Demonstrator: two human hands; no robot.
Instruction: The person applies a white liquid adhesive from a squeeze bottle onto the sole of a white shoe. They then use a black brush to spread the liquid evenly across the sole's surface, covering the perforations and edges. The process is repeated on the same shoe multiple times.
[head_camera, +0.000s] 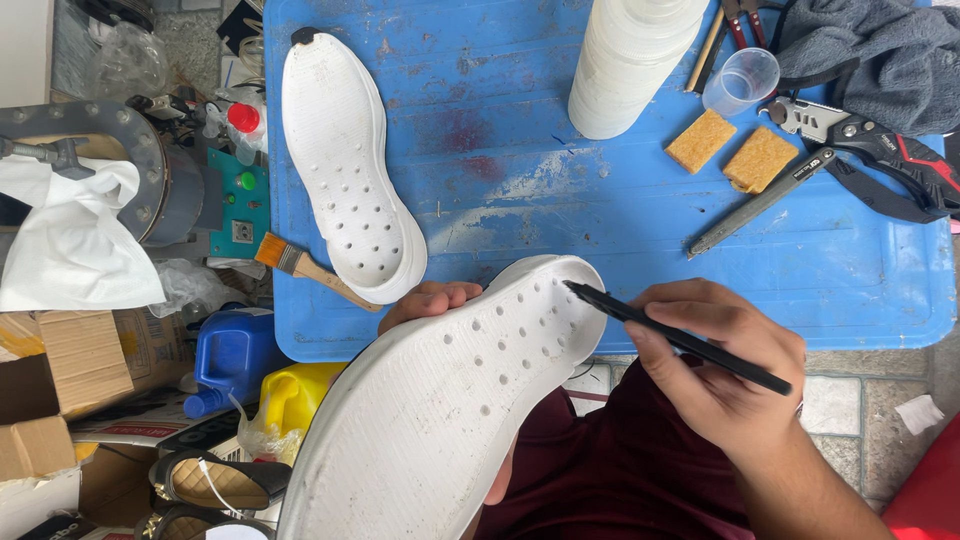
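My left hand (428, 299) holds a white shoe sole (440, 400) from underneath, its holed face turned up and tilted toward me; only the fingertips show past its edge. My right hand (718, 365) grips a thin black pen-like tool (680, 338), whose tip touches the sole's rim near the toe. A second white sole (345, 160) lies flat on the blue tray-like tabletop (560, 200), apart from both hands.
On the blue top: a white plastic bottle (630, 60), clear cup (742, 80), two yellow sponges (735, 150), cutters (880, 160), grey cloth (880, 50). A paintbrush (305, 268) hangs over its left edge. Blue and yellow jugs (260, 375), cardboard boxes and sandals lie at lower left.
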